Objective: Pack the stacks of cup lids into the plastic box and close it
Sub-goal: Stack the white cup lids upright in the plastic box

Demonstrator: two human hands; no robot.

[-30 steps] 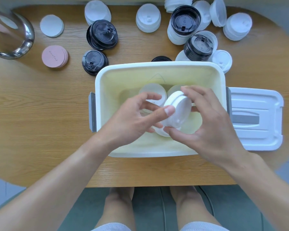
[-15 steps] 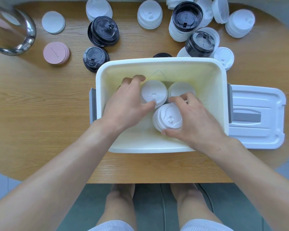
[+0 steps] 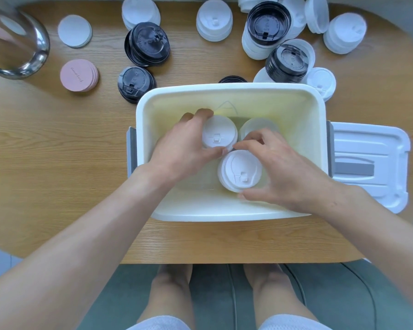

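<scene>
The white plastic box [image 3: 227, 210] stands open in the middle of the table. Three white lid stacks sit inside it. My left hand [image 3: 184, 148] grips the far-left white lid stack [image 3: 218, 134] with fingers curled round its far side. My right hand [image 3: 284, 170] cups the near white lid stack [image 3: 240, 171], thumb at its near edge and fingers over its far edge. A third white stack [image 3: 258, 126] sits at the far right, partly hidden by my right fingers. The box's white lid [image 3: 370, 163] lies flat just to the right.
Black lid stacks [image 3: 147, 42] [image 3: 135, 83] [image 3: 286, 63] and white lid stacks [image 3: 214, 20] [image 3: 343, 32] crowd the table behind the box. Pink discs [image 3: 78, 75], white discs [image 3: 74, 30] and a glass-and-metal vessel [image 3: 17, 41] stand at the far left.
A second ago both hands held a tilted white lid stack above the box. It now stands flat on the box floor under my right hand, and my left hand has shifted to the far-left stack.
</scene>
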